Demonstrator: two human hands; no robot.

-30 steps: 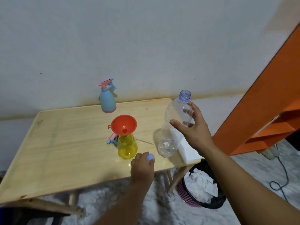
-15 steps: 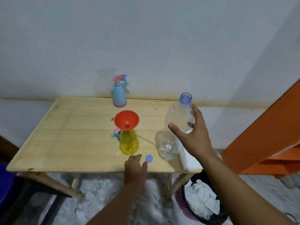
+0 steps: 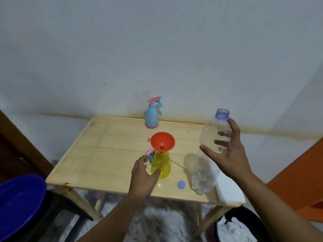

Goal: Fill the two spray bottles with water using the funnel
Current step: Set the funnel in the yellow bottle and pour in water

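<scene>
A yellow spray bottle (image 3: 161, 165) stands uncapped near the table's front, with an orange funnel (image 3: 162, 140) in its neck. Its pink and blue spray head (image 3: 150, 153) lies just behind it. My left hand (image 3: 142, 177) cups the bottle's lower left side, thumb touching the front, fingers just apart from it. My right hand (image 3: 227, 154) grips a clear plastic water bottle (image 3: 206, 165), which tilts left with its base on the table and its mouth open. Its blue cap (image 3: 181, 184) lies on the table. A blue spray bottle (image 3: 151, 117) with its pink head on stands at the back.
The wooden table (image 3: 104, 154) stands against a white wall. A white block (image 3: 229, 189) lies at its front right corner. A blue basin (image 3: 21, 198) sits low on the left, a dark waste bin (image 3: 244, 227) low on the right, and orange furniture (image 3: 297, 180) further right.
My left hand has let go of the blue cap, which now lies on the table, and has moved up to the yellow bottle. My right hand still holds the clear bottle.
</scene>
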